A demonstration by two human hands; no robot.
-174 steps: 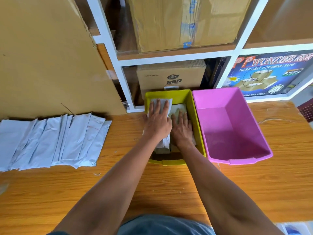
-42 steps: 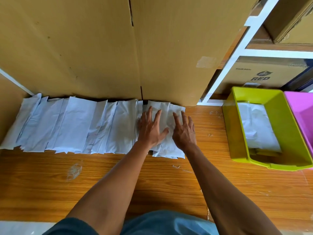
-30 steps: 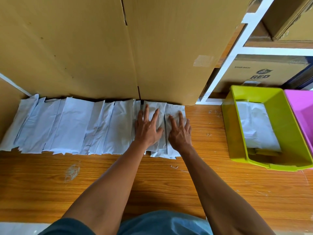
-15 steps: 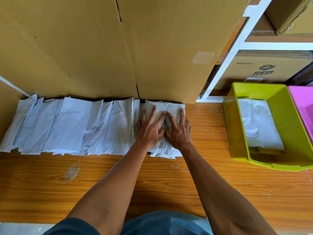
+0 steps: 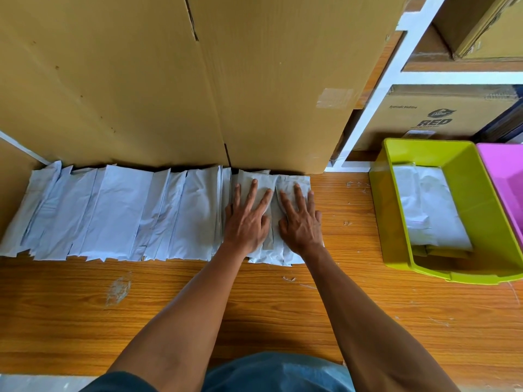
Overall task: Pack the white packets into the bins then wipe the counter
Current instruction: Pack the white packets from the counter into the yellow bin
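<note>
Nearest, two bare forearms reach up from the bottom of the frame across the wooden counter [image 5: 169,301]. Further up, at centre, the left hand [image 5: 247,219] and right hand [image 5: 301,222] press flat — fingers straight and slightly spread — on the rightmost of the white packets [image 5: 113,210], a row overlapping leftward along the cardboard box [image 5: 169,80]. Right of them, a green bin [image 5: 396,222] holds more packets, touching a pink bin [image 5: 503,176] at the frame's right edge.
</note>
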